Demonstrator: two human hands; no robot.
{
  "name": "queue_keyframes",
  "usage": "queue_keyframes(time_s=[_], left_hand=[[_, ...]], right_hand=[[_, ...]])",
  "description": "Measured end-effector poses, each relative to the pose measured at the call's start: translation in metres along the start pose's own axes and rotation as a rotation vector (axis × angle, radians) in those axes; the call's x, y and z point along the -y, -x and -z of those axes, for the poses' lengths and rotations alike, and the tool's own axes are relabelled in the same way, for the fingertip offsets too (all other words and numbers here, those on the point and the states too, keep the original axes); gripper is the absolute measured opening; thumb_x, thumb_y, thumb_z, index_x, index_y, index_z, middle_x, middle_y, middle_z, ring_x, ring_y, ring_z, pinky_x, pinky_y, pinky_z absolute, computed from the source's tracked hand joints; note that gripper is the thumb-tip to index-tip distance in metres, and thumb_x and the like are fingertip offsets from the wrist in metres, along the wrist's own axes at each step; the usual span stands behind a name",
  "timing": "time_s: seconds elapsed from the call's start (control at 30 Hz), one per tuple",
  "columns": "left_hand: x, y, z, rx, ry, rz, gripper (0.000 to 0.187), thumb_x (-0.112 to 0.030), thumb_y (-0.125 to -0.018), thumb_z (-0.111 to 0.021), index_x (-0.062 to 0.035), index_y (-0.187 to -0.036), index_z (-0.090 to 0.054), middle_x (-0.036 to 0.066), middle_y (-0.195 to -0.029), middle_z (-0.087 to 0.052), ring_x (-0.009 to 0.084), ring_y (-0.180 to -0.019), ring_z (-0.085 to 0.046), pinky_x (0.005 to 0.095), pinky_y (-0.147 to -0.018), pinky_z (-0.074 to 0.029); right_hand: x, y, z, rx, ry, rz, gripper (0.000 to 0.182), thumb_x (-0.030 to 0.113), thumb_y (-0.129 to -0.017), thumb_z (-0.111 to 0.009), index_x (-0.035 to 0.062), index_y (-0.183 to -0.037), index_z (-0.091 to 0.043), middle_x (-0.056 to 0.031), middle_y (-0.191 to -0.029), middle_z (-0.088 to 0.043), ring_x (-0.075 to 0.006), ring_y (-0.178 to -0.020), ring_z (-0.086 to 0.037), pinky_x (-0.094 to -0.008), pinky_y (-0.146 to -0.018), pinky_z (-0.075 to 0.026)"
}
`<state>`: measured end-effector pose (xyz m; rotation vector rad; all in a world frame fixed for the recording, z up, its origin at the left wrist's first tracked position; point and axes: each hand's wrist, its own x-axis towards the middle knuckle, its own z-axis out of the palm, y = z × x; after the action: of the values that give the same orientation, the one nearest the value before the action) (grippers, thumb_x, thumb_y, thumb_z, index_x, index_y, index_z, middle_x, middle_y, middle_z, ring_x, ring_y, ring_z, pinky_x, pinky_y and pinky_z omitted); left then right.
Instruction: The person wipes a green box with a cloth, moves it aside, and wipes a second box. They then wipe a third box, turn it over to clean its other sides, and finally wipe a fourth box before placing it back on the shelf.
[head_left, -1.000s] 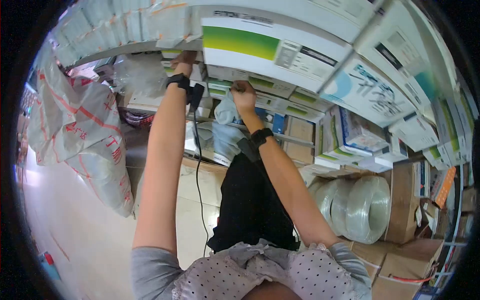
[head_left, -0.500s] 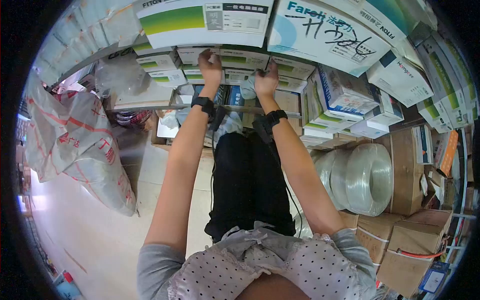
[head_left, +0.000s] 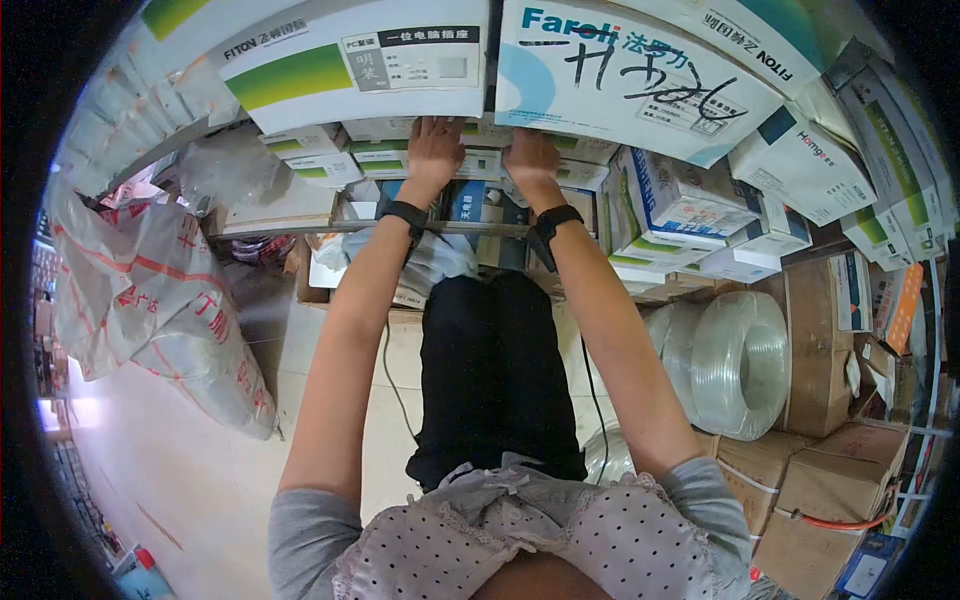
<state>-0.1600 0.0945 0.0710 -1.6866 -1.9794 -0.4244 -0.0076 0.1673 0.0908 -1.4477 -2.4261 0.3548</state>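
Pretty cramped up here. My left hand (head_left: 434, 150) and right hand (head_left: 530, 155) are both pushed in under two big boxes, the FITON carton (head_left: 360, 65) and the Faroli carton (head_left: 625, 75), which overhang the shelf like a roof. Right in front of my fingers (head_left: 440, 125) is a wall of small green-striped boxes (head_left: 330, 160), packed tight. To my right, more stacked boxes (head_left: 690, 200) crowd the way. To my left, a clear plastic bag (head_left: 235, 165) fills that end. The only open route is straight down past the shelf rail (head_left: 300, 228) toward the floor (head_left: 180, 440).
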Motion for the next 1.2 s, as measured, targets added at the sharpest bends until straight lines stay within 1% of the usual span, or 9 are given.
queue_keyframes(time_s=[0.3,0.4,0.53,0.7,0.87,0.93,0.97,1.1,1.2], left_hand=[[-0.014,-0.001,0.003,0.066,-0.089,0.03,0.056,-0.032,-0.07,-0.065,-0.0088,-0.118,-0.047,0.011,-0.111,-0.051,0.0275,-0.109,-0.044,0.0506,-0.093,-0.03],[-0.014,-0.002,0.008,0.114,-0.047,0.028,0.06,-0.033,-0.069,-0.066,-0.0093,-0.12,-0.045,0.012,-0.115,-0.048,0.027,-0.111,-0.043,0.0495,-0.094,-0.029],[-0.018,-0.006,0.018,0.194,-0.05,0.062,0.068,-0.034,-0.068,-0.067,-0.0113,-0.126,-0.039,0.011,-0.12,-0.045,0.0264,-0.116,-0.039,0.0469,-0.095,-0.028],[-0.012,0.0,0.019,0.163,-0.031,0.035,0.067,-0.035,-0.068,-0.066,-0.013,-0.126,-0.04,0.011,-0.127,-0.042,0.027,-0.115,-0.041,0.0452,-0.092,-0.034],[0.002,-0.038,0.032,0.181,-0.089,-0.176,0.057,-0.05,-0.075,-0.056,-0.0099,-0.115,-0.052,0.011,-0.116,-0.053,0.03,-0.109,-0.048,0.0422,-0.094,-0.037],[0.024,-0.048,0.023,0.037,-0.054,-0.318,0.052,-0.049,-0.076,-0.055,-0.0109,-0.112,-0.055,0.011,-0.111,-0.056,0.0294,-0.104,-0.05,0.0422,-0.088,-0.041],[0.043,-0.051,0.0,-0.041,-0.022,-0.37,0.05,-0.048,-0.076,-0.056,-0.0104,-0.11,-0.057,0.012,-0.108,-0.057,0.0297,-0.102,-0.052,0.0428,-0.086,-0.041],[0.053,-0.047,0.026,-0.147,-0.109,-0.263,0.045,-0.042,-0.078,-0.056,-0.0129,-0.112,-0.056,0.012,-0.111,-0.055,0.0304,-0.104,-0.05,0.043,-0.089,-0.039],[0.049,-0.047,0.052,0.063,-0.213,-0.193,0.043,-0.033,-0.077,-0.056,-0.0103,-0.114,-0.054,0.014,-0.115,-0.052,0.0314,-0.107,-0.048,0.043,-0.091,-0.038]], right_hand=[[-0.014,0.006,-0.012,-0.058,0.076,0.046,0.044,0.021,-0.075,-0.058,0.0102,-0.115,-0.046,-0.0161,-0.095,-0.061,-0.0339,-0.082,-0.06,-0.0444,-0.071,-0.049],[-0.02,0.018,-0.016,-0.242,-0.087,0.215,0.047,0.021,-0.073,-0.059,0.0105,-0.117,-0.045,-0.0159,-0.09,-0.062,-0.0345,-0.081,-0.06,-0.0449,-0.07,-0.049],[-0.053,0.052,-0.057,0.052,-0.031,0.186,0.043,0.017,-0.072,-0.058,0.0097,-0.113,-0.05,-0.0175,-0.09,-0.062,-0.0348,-0.079,-0.06,-0.044,-0.07,-0.048],[-0.067,0.088,-0.064,0.048,-0.259,0.027,0.037,0.015,-0.072,-0.056,0.009,-0.109,-0.054,-0.0178,-0.089,-0.062,-0.0349,-0.08,-0.06,-0.0431,-0.071,-0.048],[-0.058,0.053,-0.02,-0.308,-0.05,0.26,0.037,0.013,-0.07,-0.057,0.0078,-0.106,-0.055,-0.0182,-0.094,-0.06,-0.0349,-0.081,-0.059,-0.0417,-0.069,-0.049],[-0.037,0.037,0.015,-0.536,-0.005,0.42,0.037,0.011,-0.069,-0.056,0.0059,-0.105,-0.055,-0.0185,-0.099,-0.059,-0.0346,-0.079,-0.06,-0.0409,-0.067,-0.05],[-0.025,0.023,0.032,-0.473,0.118,0.466,0.035,0.01,-0.07,-0.056,0.0049,-0.104,-0.056,-0.0176,-0.099,-0.059,-0.0338,-0.08,-0.059,-0.0409,-0.068,-0.049],[-0.027,-0.035,0.025,-0.618,0.026,0.693,0.028,0.009,-0.073,-0.053,0.0027,-0.1,-0.058,-0.016,-0.095,-0.059,-0.0321,-0.084,-0.056,-0.0418,-0.076,-0.045],[-0.022,-0.03,0.047,-0.791,0.538,0.747,0.022,0.011,-0.076,-0.051,0.0022,-0.095,-0.06,-0.014,-0.093,-0.059,-0.0319,-0.09,-0.054,-0.0421,-0.08,-0.042]])
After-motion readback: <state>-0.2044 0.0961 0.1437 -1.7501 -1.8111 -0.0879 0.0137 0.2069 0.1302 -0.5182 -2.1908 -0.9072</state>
